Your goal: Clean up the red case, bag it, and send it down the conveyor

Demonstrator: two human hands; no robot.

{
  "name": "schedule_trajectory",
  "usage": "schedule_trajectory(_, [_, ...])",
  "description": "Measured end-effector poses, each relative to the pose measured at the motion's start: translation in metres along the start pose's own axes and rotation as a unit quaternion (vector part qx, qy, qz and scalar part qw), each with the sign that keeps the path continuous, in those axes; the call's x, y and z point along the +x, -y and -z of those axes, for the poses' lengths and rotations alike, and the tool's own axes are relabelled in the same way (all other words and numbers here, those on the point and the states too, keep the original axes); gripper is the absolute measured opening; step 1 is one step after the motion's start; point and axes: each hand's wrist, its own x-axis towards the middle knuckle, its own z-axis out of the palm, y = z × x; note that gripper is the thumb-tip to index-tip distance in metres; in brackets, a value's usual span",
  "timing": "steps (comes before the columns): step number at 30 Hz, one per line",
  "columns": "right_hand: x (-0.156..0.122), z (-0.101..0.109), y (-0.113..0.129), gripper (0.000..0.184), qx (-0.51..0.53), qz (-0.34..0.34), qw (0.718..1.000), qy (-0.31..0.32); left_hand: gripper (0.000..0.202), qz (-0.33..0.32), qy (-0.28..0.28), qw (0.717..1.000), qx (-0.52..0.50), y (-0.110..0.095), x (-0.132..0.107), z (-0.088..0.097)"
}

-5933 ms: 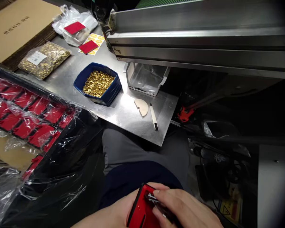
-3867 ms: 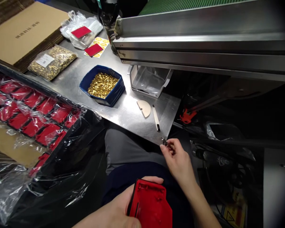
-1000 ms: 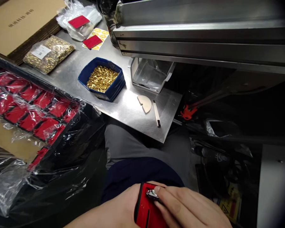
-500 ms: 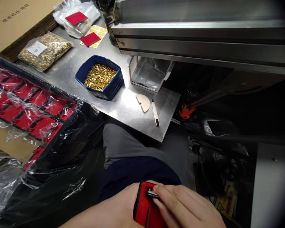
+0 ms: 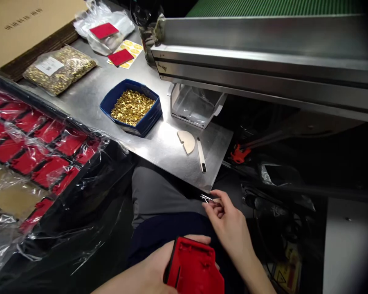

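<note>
Presently my left hand point(image 5: 155, 271) clamps the red cover point(image 5: 194, 271) hollow side up over my lap, exposing its inside. My right hand point(image 5: 228, 222) pinches tweezers point(image 5: 209, 199) shut, tips toward the table point(image 5: 171, 151) edge.

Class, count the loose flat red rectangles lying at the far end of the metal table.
2: one red rectangle on the clear plastic bag, another on the yellow sticker sheet. More may be hidden.
</note>
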Motion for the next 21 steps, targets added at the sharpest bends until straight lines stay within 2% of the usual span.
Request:
schedule_trajectory(2, [0.018, -0.016, 0.014, 0.025, -0.036, 0.05, 0.998, -0.017, 0.105, -0.043, -0.007, 0.999, -0.024, -0.008, -0.002, 0.002])
schedule_trajectory(3, [0.028, -0.024, 0.023, 0.024, -0.062, 0.08, 0.995, -0.024, 0.11, -0.063, -0.029, 0.997, -0.022, -0.012, -0.004, 0.003])
schedule_trajectory(5, [0.049, -0.04, 0.039, 0.025, -0.126, 0.131, 0.983, -0.029, 0.119, -0.08, -0.108, 0.991, 0.01, -0.023, -0.007, 0.004])
schedule_trajectory(7, [0.07, -0.052, 0.053, 0.025, -0.182, 0.154, 0.971, -0.024, 0.13, -0.077, -0.2, 0.973, 0.09, -0.031, -0.01, 0.007])
schedule_trajectory(8, [0.078, -0.056, 0.059, 0.024, -0.202, 0.159, 0.966, -0.022, 0.133, -0.074, -0.246, 0.954, 0.157, -0.034, -0.011, 0.01])
schedule_trajectory(9, [0.085, -0.059, 0.064, 0.024, -0.222, 0.164, 0.961, -0.022, 0.133, -0.074, -0.293, 0.923, 0.24, -0.036, -0.011, 0.014])
schedule_trajectory(12, [0.1, -0.061, 0.076, 0.029, -0.264, 0.177, 0.948, -0.028, 0.133, -0.082, -0.393, 0.774, 0.49, -0.041, -0.013, 0.024])
schedule_trajectory(14, [0.107, -0.063, 0.082, 0.031, -0.287, 0.181, 0.94, -0.028, 0.137, -0.08, -0.414, 0.694, 0.584, -0.043, -0.014, 0.027])
schedule_trajectory(15, [0.111, -0.064, 0.085, 0.031, -0.299, 0.181, 0.936, -0.024, 0.139, -0.076, -0.417, 0.668, 0.611, -0.045, -0.015, 0.028])
schedule_trajectory(17, [0.117, -0.069, 0.09, 0.031, -0.321, 0.178, 0.93, -0.014, 0.143, -0.067, -0.419, 0.638, 0.642, -0.047, -0.015, 0.028])
schedule_trajectory(21, [0.122, -0.077, 0.102, 0.033, -0.341, 0.166, 0.925, -0.003, 0.151, -0.061, -0.415, 0.613, 0.669, -0.048, -0.012, 0.028])
